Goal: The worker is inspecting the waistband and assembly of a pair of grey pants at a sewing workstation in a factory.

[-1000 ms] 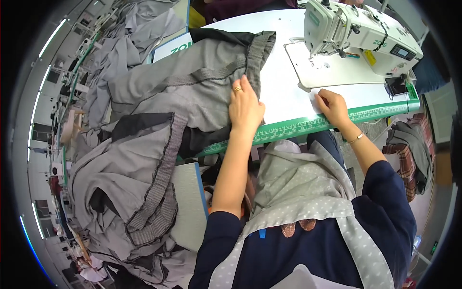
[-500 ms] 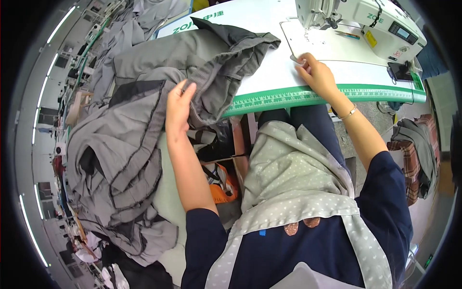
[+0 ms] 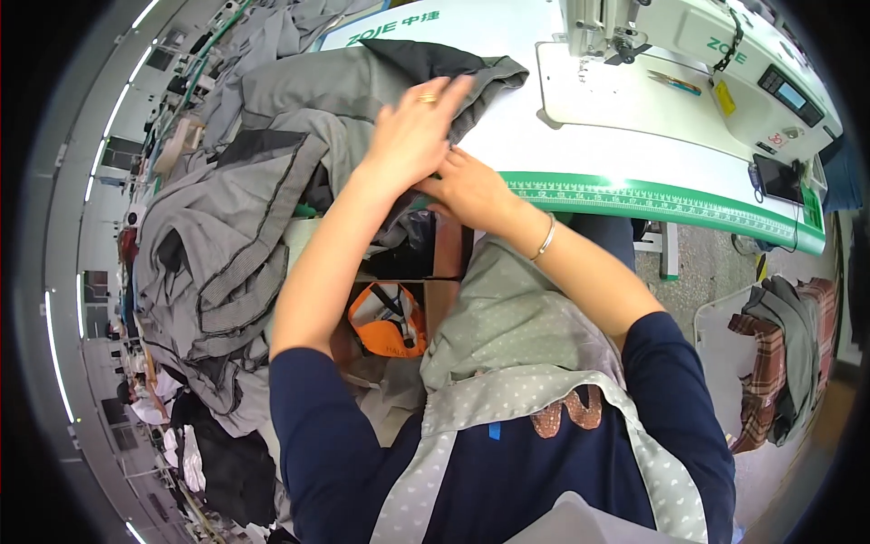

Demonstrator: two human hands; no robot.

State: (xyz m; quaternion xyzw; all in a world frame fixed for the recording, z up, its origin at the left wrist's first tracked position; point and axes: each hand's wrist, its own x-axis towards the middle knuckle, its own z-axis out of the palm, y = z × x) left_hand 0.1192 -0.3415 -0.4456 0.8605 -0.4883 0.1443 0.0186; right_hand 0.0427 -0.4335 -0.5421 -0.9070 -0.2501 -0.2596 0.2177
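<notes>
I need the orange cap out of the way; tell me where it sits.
In the head view the orange cap lies under the table edge, below the left forearm, right of the hanging grey garments.

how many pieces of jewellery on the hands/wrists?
2. A gold ring on a finger of the left hand, and a thin bangle on the right wrist. The right hand is partly covered, so more could be hidden.

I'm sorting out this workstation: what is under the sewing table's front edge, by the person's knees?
Below the table edge sits an orange bag with dark straps in an open compartment. The grey garment, the left hand and the right hand cover whatever lies further left.
</notes>
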